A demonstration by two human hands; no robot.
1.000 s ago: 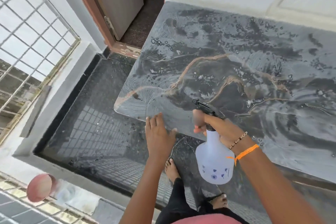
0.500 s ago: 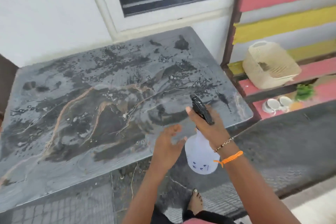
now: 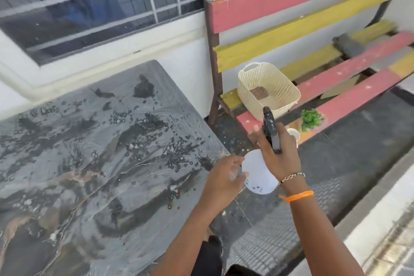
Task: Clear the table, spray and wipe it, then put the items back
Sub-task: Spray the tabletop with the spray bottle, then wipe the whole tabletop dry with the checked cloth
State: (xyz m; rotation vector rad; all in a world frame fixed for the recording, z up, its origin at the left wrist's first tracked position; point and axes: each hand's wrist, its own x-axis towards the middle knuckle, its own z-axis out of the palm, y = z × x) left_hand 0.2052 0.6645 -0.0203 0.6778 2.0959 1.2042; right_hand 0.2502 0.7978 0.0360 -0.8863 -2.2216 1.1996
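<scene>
The grey marbled table (image 3: 89, 163) fills the left half of the view, its top wet with droplets and wipe streaks. My right hand (image 3: 277, 152) grips the neck of a white spray bottle (image 3: 257, 177) with a black trigger head, held just off the table's right corner. My left hand (image 3: 226, 177) is beside the bottle's body, fingers spread and touching or nearly touching it. A cream plastic basket (image 3: 268, 92), a small green plant (image 3: 311, 119) and white cups (image 3: 293, 133) sit on the bench at right.
A pink and yellow slatted bench (image 3: 336, 29) stands right of the table against the white wall. A barred window (image 3: 100, 2) lies behind the table. Dark tiled floor (image 3: 336, 175) stretches under the bench, with a pale ledge at the lower right.
My view has swung right from the table's left end to its right corner and the bench. The bottle stayed in my right hand; my left hand left the table edge and came up beside the bottle.
</scene>
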